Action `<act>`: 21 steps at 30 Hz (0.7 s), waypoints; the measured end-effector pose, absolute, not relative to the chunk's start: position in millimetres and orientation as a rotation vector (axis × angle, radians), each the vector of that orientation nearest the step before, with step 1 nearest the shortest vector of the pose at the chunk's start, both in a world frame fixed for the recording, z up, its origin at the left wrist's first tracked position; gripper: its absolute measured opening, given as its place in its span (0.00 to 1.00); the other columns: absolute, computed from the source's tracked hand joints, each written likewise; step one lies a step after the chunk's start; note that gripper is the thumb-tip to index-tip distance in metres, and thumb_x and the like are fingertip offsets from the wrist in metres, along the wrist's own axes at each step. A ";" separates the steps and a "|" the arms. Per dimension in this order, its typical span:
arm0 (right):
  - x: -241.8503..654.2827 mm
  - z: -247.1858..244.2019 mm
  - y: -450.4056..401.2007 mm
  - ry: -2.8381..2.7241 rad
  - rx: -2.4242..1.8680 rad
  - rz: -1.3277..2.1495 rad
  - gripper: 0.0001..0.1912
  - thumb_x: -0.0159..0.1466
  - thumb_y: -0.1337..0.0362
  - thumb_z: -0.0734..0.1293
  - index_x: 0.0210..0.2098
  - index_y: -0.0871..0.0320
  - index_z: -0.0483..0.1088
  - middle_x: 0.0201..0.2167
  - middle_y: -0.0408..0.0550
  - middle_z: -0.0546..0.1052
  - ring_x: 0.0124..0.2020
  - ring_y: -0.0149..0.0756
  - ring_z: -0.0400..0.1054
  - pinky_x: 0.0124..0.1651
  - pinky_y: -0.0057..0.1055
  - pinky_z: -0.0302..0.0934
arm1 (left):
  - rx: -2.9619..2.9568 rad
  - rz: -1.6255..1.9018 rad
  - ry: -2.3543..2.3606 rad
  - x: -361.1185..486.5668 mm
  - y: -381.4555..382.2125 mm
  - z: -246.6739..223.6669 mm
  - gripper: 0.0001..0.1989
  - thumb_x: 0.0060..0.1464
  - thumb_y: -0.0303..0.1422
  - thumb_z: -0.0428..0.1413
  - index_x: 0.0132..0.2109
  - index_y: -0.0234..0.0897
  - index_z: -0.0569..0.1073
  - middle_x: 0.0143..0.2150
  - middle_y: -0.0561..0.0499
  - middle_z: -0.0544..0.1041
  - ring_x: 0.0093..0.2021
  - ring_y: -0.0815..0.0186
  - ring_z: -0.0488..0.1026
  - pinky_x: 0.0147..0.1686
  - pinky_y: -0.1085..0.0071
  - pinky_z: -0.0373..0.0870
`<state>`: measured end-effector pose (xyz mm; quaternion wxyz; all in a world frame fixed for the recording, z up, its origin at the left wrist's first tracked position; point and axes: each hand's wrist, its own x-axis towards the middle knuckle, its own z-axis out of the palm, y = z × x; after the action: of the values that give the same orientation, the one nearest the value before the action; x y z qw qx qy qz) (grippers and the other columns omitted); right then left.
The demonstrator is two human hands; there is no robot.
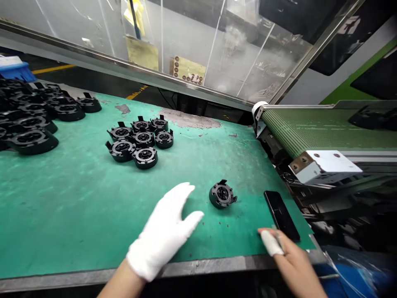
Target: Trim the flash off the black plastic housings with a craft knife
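Observation:
My left hand (pixel 163 231), in a white glove, hovers over the green mat with thumb and fingers apart and nothing between them. Just right of its fingertips stands a single round black plastic part (pixel 222 194) with upright tabs on its rim. My right hand (pixel 283 250) is ungloved, with a white cover on the thumb. Its fingers are closed near the table's front edge, around something small and thin that I cannot make out. Beside it a black phone (pixel 281 215) lies flat on the mat.
A cluster of several black parts (pixel 144 138) stands mid-table, with a larger pile (pixel 34 111) at the far left. On the right runs a green conveyor belt (pixel 316 126) with a white metal block (pixel 325 165) at its side. A framed clear panel (pixel 217 49) rises behind the table.

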<state>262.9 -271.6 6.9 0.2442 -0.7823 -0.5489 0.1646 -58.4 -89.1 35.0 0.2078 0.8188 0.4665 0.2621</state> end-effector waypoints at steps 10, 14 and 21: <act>210.3 -10.8 -252.9 -1.507 -2.082 0.322 0.12 0.66 0.67 0.59 0.45 0.52 0.71 0.48 0.50 0.75 0.47 0.42 0.72 0.51 0.35 0.65 | 2.434 0.489 0.818 42.7 -50.0 39.3 0.47 0.46 0.36 0.66 0.71 0.41 0.55 0.68 0.43 0.66 0.65 0.51 0.67 0.64 0.58 0.66; 205.5 -8.6 -252.0 -1.480 -2.099 0.286 0.12 0.66 0.68 0.60 0.45 0.52 0.71 0.47 0.49 0.75 0.45 0.41 0.73 0.48 0.33 0.66 | 2.441 0.494 0.850 36.1 -51.2 40.3 0.44 0.49 0.35 0.64 0.70 0.41 0.55 0.65 0.43 0.68 0.63 0.49 0.69 0.62 0.54 0.67; 205.9 -2.7 -251.2 -1.415 -2.083 0.386 0.11 0.68 0.66 0.60 0.45 0.51 0.72 0.48 0.49 0.74 0.44 0.40 0.72 0.49 0.34 0.66 | 2.526 0.660 1.052 -33.7 -92.3 45.3 0.44 0.49 0.38 0.64 0.70 0.48 0.54 0.66 0.49 0.68 0.64 0.53 0.68 0.65 0.56 0.65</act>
<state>205.9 -251.2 -2.7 0.2927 -0.7817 -0.5313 0.1450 -33.7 -92.3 45.3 0.1624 0.8855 0.3689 0.2314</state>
